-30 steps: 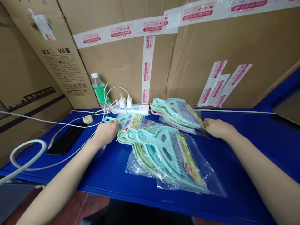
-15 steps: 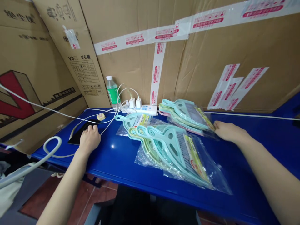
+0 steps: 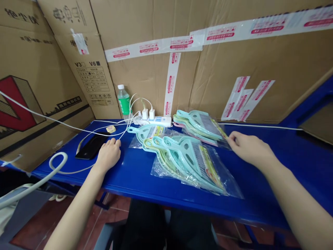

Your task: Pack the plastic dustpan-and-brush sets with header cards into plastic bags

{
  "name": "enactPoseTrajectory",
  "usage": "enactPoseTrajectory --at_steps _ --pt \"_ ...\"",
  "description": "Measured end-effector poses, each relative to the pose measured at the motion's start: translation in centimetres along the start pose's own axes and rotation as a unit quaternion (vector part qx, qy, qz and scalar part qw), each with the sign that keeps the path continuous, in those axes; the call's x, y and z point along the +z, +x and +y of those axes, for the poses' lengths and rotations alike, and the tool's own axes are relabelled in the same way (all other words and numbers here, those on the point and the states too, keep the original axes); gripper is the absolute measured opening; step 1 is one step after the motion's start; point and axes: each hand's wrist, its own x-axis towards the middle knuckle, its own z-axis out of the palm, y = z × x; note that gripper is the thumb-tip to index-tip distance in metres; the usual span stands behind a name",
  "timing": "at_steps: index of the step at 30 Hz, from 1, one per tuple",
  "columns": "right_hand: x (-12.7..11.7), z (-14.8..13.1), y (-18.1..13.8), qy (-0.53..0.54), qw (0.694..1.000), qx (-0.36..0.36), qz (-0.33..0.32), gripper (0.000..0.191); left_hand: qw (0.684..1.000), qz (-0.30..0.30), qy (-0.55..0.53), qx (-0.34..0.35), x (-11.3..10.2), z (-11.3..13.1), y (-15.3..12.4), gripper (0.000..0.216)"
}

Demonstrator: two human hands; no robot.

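Observation:
My left hand [image 3: 108, 154] rests on the blue table with its fingers curled in, just right of a black phone-like slab [image 3: 91, 146]. I see nothing in it, and a white cable passes by its knuckles. My right hand [image 3: 249, 147] pinches the right edge of the back stack of bagged dustpan and brush sets [image 3: 199, 121], coloured light blue, green and pink. In front of that stack, more bagged dustpan and brush sets [image 3: 182, 156] lie fanned out, overlapping, handles to the left. A single light-blue set [image 3: 145, 133] lies behind them on the left.
A white power strip [image 3: 163, 121] with plugged-in chargers stands along the back, beside a green-labelled bottle [image 3: 124, 101]. White cables cross the left side of the blue table [image 3: 125, 180]. Large cardboard [image 3: 145, 76] walls in the back and left. A thick white tube [image 3: 36, 185] curves at lower left.
My left hand has slid right, off the black slab, uncovering more of it. My right hand stays at the back stack's edge. The whole view has shifted slightly.

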Motion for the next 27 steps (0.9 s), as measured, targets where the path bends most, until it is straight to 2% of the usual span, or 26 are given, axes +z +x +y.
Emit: enactPoseTrajectory --at_steps 5,12,21,27 --pt "0.4 -1.3 -2.0 0.029 0.998 -0.037 -0.043 0.031 0.999 0.016 -0.027 0.034 0.4 -0.4 0.1 0.032" --pt "1.6 -1.4 -2.0 0.078 0.989 -0.102 -0.075 0.029 0.993 0.023 -0.092 0.074 0.5 -0.9 0.4 0.026" --pt "1.9 -0.7 -2.0 0.085 0.987 -0.111 -0.084 0.03 0.967 -0.005 -0.204 0.154 0.5 -1.2 0.4 0.023" --pt "2.0 -0.8 -2.1 0.084 0.986 -0.122 -0.079 0.03 0.955 -0.015 -0.235 0.179 0.5 -1.0 0.4 0.028"
